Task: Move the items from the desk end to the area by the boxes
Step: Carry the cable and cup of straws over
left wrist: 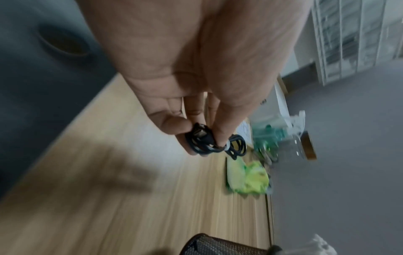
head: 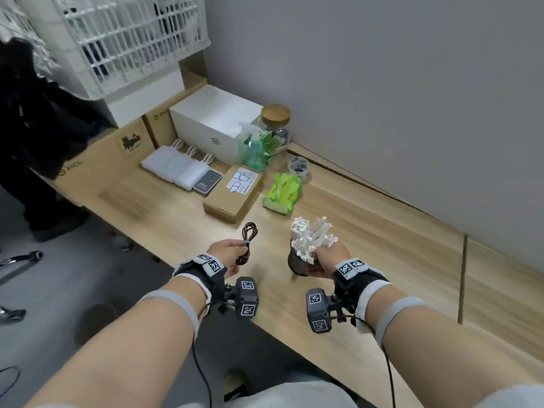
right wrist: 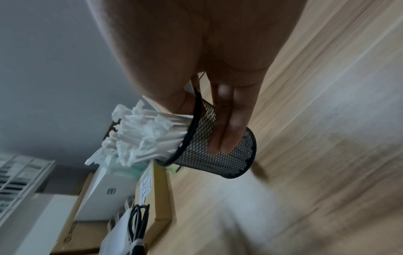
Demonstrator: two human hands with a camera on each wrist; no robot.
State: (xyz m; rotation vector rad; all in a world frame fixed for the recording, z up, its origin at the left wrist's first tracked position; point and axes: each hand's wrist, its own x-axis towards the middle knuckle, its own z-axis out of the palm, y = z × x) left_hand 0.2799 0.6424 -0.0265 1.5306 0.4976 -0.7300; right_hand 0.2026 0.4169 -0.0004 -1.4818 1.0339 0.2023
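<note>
Mid-carry: both hands loaded, heading for the cluster by the boxes.

The left hand point(head: 225, 252) pinches a coiled black cable point(head: 248, 235) between thumb and fingertips, held clear above the worktop point(head: 368, 231). The right hand point(head: 328, 259) is wrapped round a black mesh cup point(right wrist: 218, 150) stuffed with white paper-wrapped sticks point(head: 310, 235), tilted a little, also off the surface. The goal lies at about 11 o'clock from the hands, where a flat brown carton point(head: 232, 191), a green tissue pack point(head: 282, 192) and a white box point(head: 215, 125) already sit. Next, I judge, each load needs a bare patch near the carton; the cup should be levelled before release so the sticks stay in.
</note>
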